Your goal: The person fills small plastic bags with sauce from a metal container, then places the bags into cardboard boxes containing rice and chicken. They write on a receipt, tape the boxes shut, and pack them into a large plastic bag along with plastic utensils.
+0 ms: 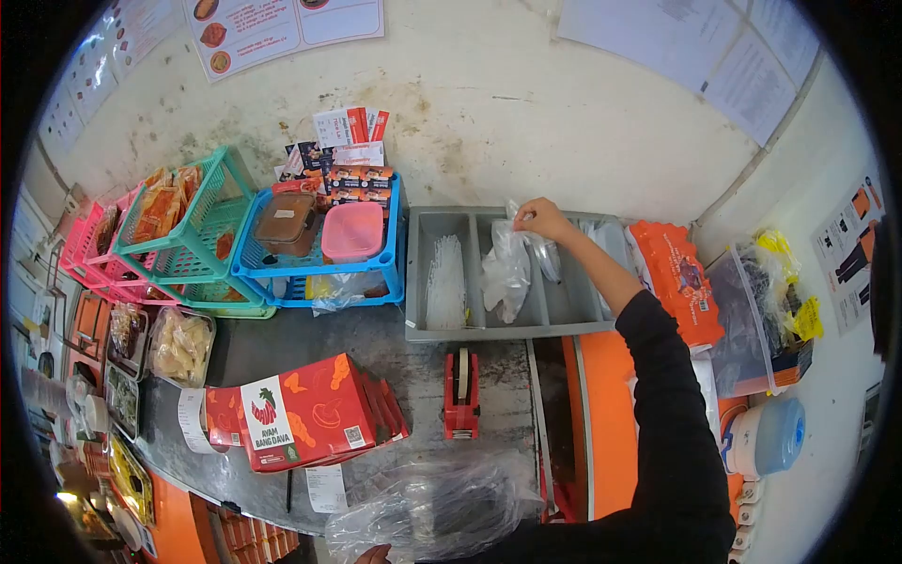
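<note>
My right hand (pixel 543 218) reaches over the back of a grey divided tray (pixel 512 332). Its fingertips are pinched on the top of a crumpled clear plastic bag (pixel 508 273) in a middle compartment. Thin white plastic pieces (pixel 445 282) fill the compartment to the left. Only some fingers of my left hand (pixel 374 555) show at the bottom edge, closed at the rim of a large clear plastic bag (pixel 432 508). This bag lies over the front of the dark counter. Just left of it stands a red printed food box (pixel 305 409), with a paper receipt (pixel 326 489) by its base.
A red tape dispenser (pixel 461 395) stands in front of the tray. Blue (pixel 319 270) and green (pixel 188 235) baskets with sachets and tubs sit back left. An orange package (pixel 675 282) lies right of the tray, near a clear bin (pixel 747 320). Metal trays of food (pixel 182 346) are at left.
</note>
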